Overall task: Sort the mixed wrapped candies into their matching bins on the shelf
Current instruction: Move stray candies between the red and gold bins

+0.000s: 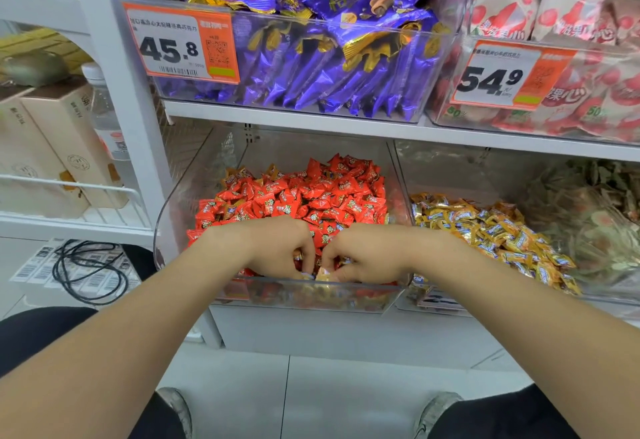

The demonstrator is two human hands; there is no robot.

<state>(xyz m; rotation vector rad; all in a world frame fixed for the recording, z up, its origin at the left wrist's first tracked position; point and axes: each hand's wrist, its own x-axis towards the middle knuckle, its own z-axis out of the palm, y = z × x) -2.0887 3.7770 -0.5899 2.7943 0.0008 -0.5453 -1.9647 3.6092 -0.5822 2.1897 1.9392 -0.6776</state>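
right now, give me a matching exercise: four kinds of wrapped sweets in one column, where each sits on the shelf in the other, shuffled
1 purple packs
2 red candies
3 pink-and-white packs
4 gold candies

a lower bin with the left hand and right hand in it
b upper bin with the 54.9 tag
c lower bin just right of the hands' bin
d upper bin with the 45.8 tag

Pairs: 1-d, 2-a, 3-b, 4-c
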